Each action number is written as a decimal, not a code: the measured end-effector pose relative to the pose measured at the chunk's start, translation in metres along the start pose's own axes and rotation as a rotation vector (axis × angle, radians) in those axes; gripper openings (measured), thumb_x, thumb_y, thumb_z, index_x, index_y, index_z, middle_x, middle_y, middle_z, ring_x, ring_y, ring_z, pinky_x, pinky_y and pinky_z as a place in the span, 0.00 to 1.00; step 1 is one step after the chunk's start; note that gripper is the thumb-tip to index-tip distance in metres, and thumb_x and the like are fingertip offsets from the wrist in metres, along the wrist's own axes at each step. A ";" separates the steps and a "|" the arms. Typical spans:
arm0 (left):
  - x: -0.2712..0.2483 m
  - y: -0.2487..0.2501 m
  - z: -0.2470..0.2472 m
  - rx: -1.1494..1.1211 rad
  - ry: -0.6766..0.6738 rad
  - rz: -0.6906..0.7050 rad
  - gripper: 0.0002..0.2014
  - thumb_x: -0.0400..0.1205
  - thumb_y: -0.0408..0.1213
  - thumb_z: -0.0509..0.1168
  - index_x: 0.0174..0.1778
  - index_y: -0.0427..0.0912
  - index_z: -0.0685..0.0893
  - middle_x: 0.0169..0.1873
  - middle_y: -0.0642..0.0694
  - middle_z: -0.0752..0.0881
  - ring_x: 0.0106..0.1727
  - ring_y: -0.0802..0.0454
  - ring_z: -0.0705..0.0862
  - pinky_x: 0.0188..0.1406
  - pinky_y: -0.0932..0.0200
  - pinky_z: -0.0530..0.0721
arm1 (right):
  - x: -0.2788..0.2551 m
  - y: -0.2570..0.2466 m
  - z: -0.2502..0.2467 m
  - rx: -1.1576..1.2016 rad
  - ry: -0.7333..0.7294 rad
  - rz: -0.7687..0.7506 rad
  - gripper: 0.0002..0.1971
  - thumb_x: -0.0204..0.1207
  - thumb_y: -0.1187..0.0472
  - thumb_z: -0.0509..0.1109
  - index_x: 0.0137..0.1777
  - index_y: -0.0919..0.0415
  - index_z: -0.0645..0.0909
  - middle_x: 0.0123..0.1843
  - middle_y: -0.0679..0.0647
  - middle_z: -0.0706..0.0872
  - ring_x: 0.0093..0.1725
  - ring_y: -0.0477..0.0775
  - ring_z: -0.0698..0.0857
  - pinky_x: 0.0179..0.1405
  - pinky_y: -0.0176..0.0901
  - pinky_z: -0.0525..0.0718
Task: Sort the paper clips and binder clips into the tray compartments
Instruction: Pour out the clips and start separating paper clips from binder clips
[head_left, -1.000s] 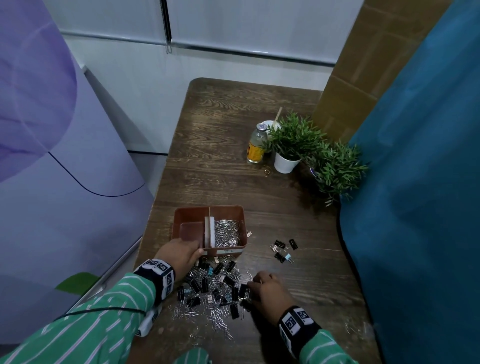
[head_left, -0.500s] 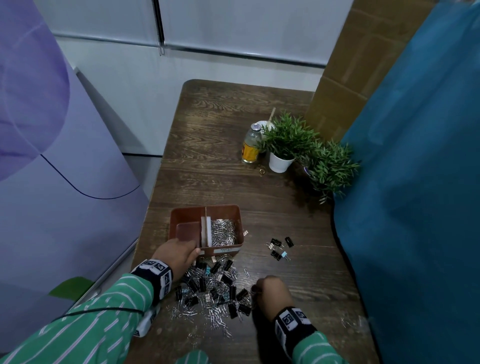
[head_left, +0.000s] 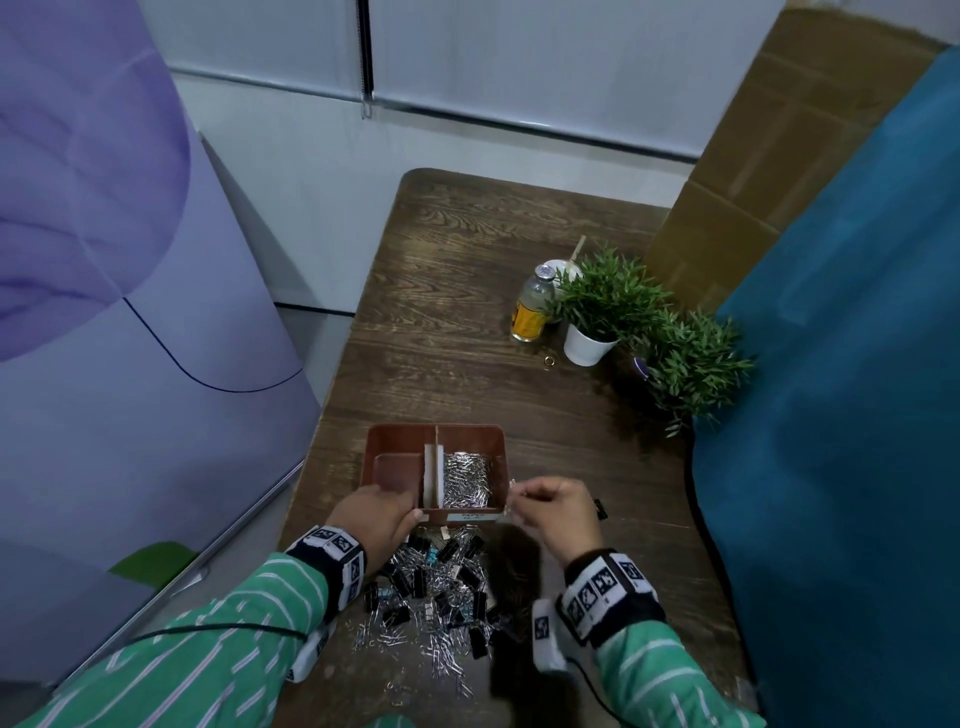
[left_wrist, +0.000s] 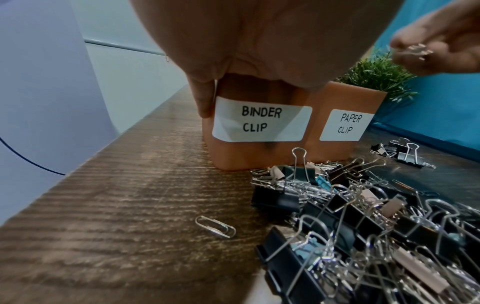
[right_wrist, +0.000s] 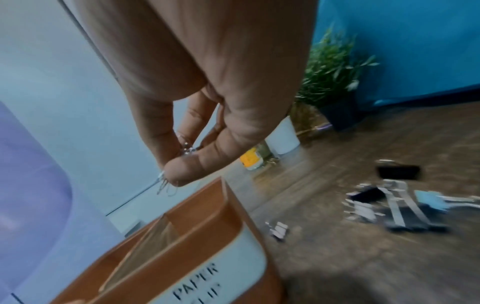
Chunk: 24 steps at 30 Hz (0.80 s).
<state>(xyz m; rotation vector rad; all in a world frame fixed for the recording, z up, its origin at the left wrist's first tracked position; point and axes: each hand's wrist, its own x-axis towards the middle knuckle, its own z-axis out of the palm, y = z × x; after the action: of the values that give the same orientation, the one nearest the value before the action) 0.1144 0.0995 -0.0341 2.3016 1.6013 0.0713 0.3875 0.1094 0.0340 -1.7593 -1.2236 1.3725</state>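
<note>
A brown tray (head_left: 467, 427) has two compartments, labelled BINDER CLIP (left_wrist: 261, 119) on the left and PAPER CLIP (left_wrist: 346, 125) on the right. Silver paper clips (head_left: 467, 483) fill the right one; the left one shows bare floor. My left hand (head_left: 379, 514) grips the tray's near left corner, thumb (left_wrist: 205, 96) on its front wall. My right hand (head_left: 519, 496) pinches a few paper clips (right_wrist: 166, 185) just above the tray's near right corner. A mixed pile of binder clips and paper clips (head_left: 441, 587) lies in front of the tray.
A few binder clips (right_wrist: 397, 205) lie right of the tray, partly hidden by my right hand. A bottle (head_left: 532, 306) and two potted plants (head_left: 602, 306) stand at the far right. Blue cloth (head_left: 831, 415) borders the table's right side. One paper clip (left_wrist: 215, 226) lies left of the pile.
My right hand has risen from the pile with paper clips pinched in it and moved forward to the tray's near right corner. The left hand stays on the tray.
</note>
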 end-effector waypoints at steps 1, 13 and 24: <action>0.000 0.001 -0.002 -0.005 -0.001 -0.003 0.10 0.89 0.54 0.48 0.45 0.56 0.66 0.37 0.56 0.77 0.40 0.53 0.75 0.44 0.58 0.75 | 0.007 -0.010 0.006 0.005 -0.001 -0.022 0.04 0.74 0.71 0.79 0.45 0.62 0.92 0.40 0.55 0.94 0.36 0.47 0.90 0.42 0.41 0.91; -0.003 0.004 -0.006 0.007 -0.020 -0.045 0.14 0.90 0.54 0.48 0.47 0.53 0.72 0.43 0.51 0.84 0.45 0.50 0.79 0.53 0.54 0.80 | 0.037 0.005 0.022 -0.137 0.141 -0.142 0.09 0.77 0.64 0.78 0.42 0.48 0.92 0.39 0.43 0.93 0.42 0.43 0.92 0.47 0.48 0.93; -0.014 0.008 -0.005 0.205 0.036 -0.103 0.19 0.84 0.60 0.53 0.66 0.56 0.74 0.64 0.53 0.80 0.67 0.47 0.77 0.77 0.24 0.60 | -0.049 0.136 -0.026 -0.972 -0.259 -0.064 0.37 0.69 0.50 0.71 0.80 0.34 0.66 0.73 0.43 0.69 0.68 0.51 0.78 0.67 0.46 0.83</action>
<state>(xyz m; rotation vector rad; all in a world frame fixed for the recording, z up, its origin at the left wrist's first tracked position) 0.1154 0.0858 -0.0245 2.3746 1.8186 -0.0800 0.4513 0.0115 -0.0555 -2.1290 -2.3341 1.0365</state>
